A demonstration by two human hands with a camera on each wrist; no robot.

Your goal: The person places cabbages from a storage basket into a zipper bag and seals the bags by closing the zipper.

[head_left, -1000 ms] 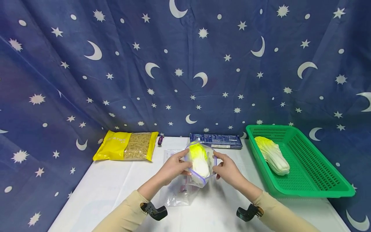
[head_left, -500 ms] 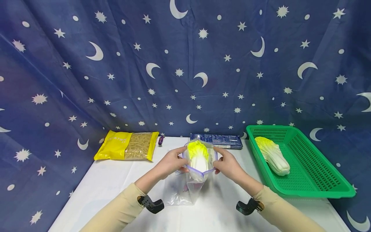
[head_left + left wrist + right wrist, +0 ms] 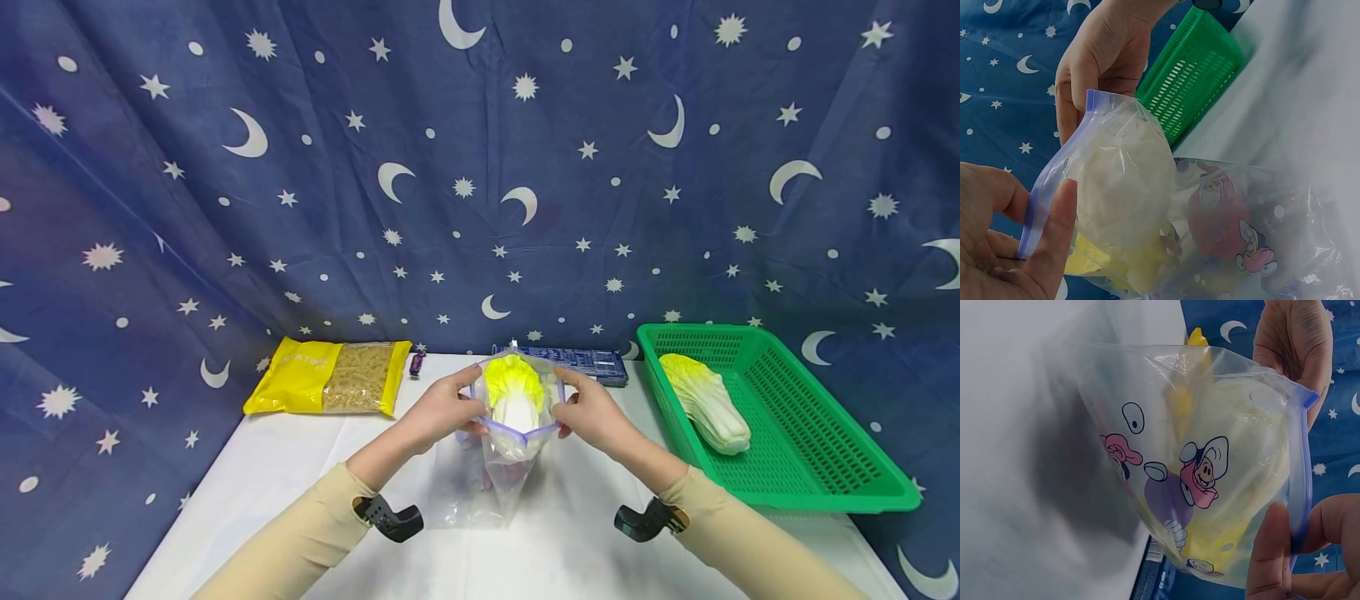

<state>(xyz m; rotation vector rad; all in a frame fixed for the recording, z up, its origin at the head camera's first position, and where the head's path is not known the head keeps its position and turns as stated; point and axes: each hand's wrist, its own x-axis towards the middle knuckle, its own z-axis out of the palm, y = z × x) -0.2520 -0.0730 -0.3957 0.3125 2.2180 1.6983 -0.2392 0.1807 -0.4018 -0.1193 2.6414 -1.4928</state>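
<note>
A clear zip bag with a purple zip edge and printed cartoon figures hangs between both hands, its mouth spread apart. Inside its upper part sits a napa cabbage, yellow leaves away from me and white stem toward me. My left hand pinches the left side of the zip edge between thumb and fingers. On the opposite side, my right hand pinches the same edge. The lower part of the bag trails down toward the table.
A green basket at the right holds another napa cabbage. At the back left lies a yellow pasta bag, beside a small purple-wrapped item. A flat blue package lies behind the hands on the white table.
The bag has turned from tilted to facing me squarely, its mouth spread wider. The cabbage inside stands straighter. Both hands keep their hold on the zip edge.
</note>
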